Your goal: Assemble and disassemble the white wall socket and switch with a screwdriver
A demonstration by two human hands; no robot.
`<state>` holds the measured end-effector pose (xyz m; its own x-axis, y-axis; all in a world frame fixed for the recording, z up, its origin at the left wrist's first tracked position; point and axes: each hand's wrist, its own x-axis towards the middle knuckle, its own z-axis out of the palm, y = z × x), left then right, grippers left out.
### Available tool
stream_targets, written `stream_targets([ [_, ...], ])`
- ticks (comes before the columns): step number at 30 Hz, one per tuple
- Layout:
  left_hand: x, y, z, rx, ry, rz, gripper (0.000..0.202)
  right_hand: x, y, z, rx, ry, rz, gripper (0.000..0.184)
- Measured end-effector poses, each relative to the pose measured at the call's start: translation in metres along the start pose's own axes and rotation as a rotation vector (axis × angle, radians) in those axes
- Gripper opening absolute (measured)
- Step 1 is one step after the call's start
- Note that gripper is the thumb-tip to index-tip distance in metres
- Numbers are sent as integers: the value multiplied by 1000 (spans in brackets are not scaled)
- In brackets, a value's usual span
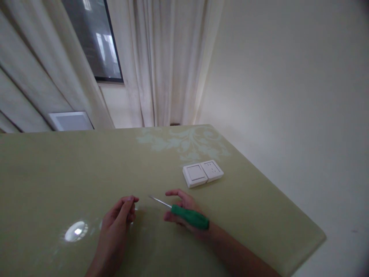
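Observation:
A screwdriver (pixel 190 216) with a green handle and a thin metal shaft lies across my right hand (pixel 184 207). My index finger is stretched out above the shaft, and the thumb is beneath the handle. The shaft's tip points left, toward my left hand (pixel 119 215). My left thumb and index finger are pressed together in a pinch, and anything between them is too small or hidden to make out. Just beyond my right hand, a white wall switch (pixel 196 173) and a white power socket (pixel 212 169) sit side by side on the table.
The pale green glossy table (pixel 72 165) has a floral pattern (pixel 191 142) near its far edge and its right edge runs by a white wall (pixel 288 96). Behind it are beige curtains (pixel 164 57), a window (pixel 98 42) and a white-framed panel (pixel 72 121).

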<state>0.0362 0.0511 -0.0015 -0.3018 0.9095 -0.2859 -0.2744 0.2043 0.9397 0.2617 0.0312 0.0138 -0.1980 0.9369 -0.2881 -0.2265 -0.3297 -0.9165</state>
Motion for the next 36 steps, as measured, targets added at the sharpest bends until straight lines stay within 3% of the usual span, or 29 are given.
stream_targets([
  [4,-1,1,1,-4,-2,-12,71,-6,-6,2,-15,-92,-111,67],
  [11,-2,4,4,15,-6,31,72,1,-1,-1,16,43,-33,67],
  [19,2,1,0,4,-23,18,71,7,-3,-3,199,11,-1,67],
  [26,8,1,-2,13,-17,-7,73,10,-6,-2,240,13,-65,70],
  [32,13,2,-7,30,-13,100,64,16,6,-1,195,95,-69,79],
  [36,11,7,-6,65,-20,178,63,13,8,0,135,140,-68,71],
])
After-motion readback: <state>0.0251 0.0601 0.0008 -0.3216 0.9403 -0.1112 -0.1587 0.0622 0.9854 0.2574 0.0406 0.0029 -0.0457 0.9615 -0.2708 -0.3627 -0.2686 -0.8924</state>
